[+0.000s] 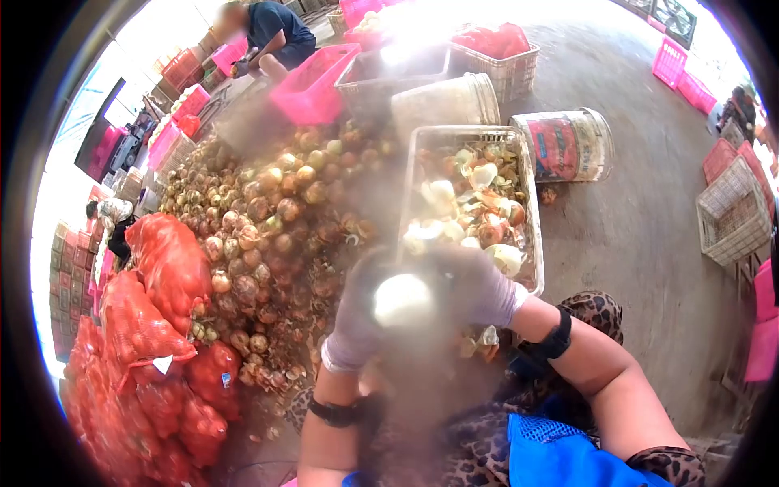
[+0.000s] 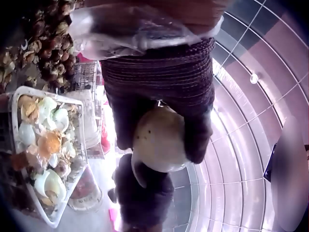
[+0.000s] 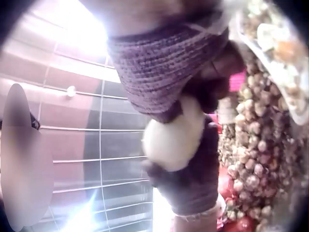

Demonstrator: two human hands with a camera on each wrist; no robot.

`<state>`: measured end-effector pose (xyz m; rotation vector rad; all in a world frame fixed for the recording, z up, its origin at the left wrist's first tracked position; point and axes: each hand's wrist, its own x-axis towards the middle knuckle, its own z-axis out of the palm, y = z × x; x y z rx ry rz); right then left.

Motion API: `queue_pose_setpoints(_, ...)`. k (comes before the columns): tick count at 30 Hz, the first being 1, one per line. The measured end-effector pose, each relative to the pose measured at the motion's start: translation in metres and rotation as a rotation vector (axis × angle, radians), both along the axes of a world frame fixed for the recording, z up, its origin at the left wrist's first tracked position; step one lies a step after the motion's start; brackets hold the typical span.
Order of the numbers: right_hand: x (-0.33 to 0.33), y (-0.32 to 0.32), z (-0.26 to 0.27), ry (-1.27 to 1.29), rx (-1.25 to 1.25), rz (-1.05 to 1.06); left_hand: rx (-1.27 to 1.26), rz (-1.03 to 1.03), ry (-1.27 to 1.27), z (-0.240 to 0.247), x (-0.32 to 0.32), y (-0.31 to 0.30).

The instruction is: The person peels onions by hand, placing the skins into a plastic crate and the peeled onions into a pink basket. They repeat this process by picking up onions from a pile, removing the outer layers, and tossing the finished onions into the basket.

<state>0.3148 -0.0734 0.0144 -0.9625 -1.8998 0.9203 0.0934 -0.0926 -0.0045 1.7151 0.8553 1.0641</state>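
Observation:
A pale peeled onion [image 1: 404, 300] sits between my two gloved hands, close in front of my body. My left hand [image 1: 357, 312] grips it from one side, its dark knit glove showing beneath a clear plastic cuff in the left wrist view. My right hand [image 1: 484, 290] holds the same onion from the other side, thumb and fingers on it in the right wrist view. A curled strip of skin [image 2: 138, 174] hangs off the onion in the left wrist view. Glare and blur hide most fingers in the head view.
A white crate [image 1: 533, 235] of onion peelings stands just ahead. Left of it spreads a large heap of onions [image 1: 268, 211], with full red mesh sacks [image 1: 166, 260] nearer me. Buckets [image 1: 568, 146] and pink crates [image 1: 316, 85] lie beyond. Another person [image 1: 280, 32] crouches at the back left.

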Motion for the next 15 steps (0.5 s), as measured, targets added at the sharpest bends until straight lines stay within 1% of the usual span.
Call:
queue_pose_setpoints(2,0.006,-0.004,0.01,0.018,-0.164,-0.009,-0.208,-0.052,-0.219,0.002,0.004,-0.003)
queue_pose_setpoints(3,0.008,-0.004,0.015,0.026,-0.241,-0.01,-0.314,-0.036,-0.324,0.02,0.015,-0.008)
queue_pose_setpoints(4,0.01,-0.003,0.015,0.091,-0.277,-0.014,-0.414,-0.015,-0.431,0.031,0.022,-0.01)
queue_pose_setpoints(5,0.012,-0.002,0.013,0.158,-0.314,-0.018,-0.405,-0.003,-0.467,0.028,0.023,-0.005)
queue_pose_setpoints(6,0.015,-0.002,0.012,0.228,-0.351,-0.029,-0.456,0.057,-0.525,0.024,0.023,-0.002)
queue_pose_setpoints(8,0.018,0.0,0.009,0.222,-0.307,-0.023,-0.562,0.165,-0.639,0.016,0.024,0.004)
queue_pose_setpoints(9,0.016,0.001,0.002,0.273,-0.288,-0.049,-0.537,0.16,-0.587,0.007,0.026,0.006)
queue_pose_setpoints(10,0.015,0.001,-0.003,0.324,-0.27,-0.073,-0.568,0.067,-0.691,0.0,0.029,0.007)
queue_pose_setpoints(12,0.017,0.004,-0.005,0.208,-0.136,-0.051,-0.639,-0.115,-0.898,-0.004,0.04,0.003)
queue_pose_setpoints(13,0.017,0.006,-0.007,0.148,-0.071,-0.037,-0.777,-0.072,-0.954,-0.003,0.039,0.001)
queue_pose_setpoints(15,0.021,0.015,-0.01,-0.144,0.173,-0.103,-0.768,-0.019,-0.942,-0.007,0.037,0.007)
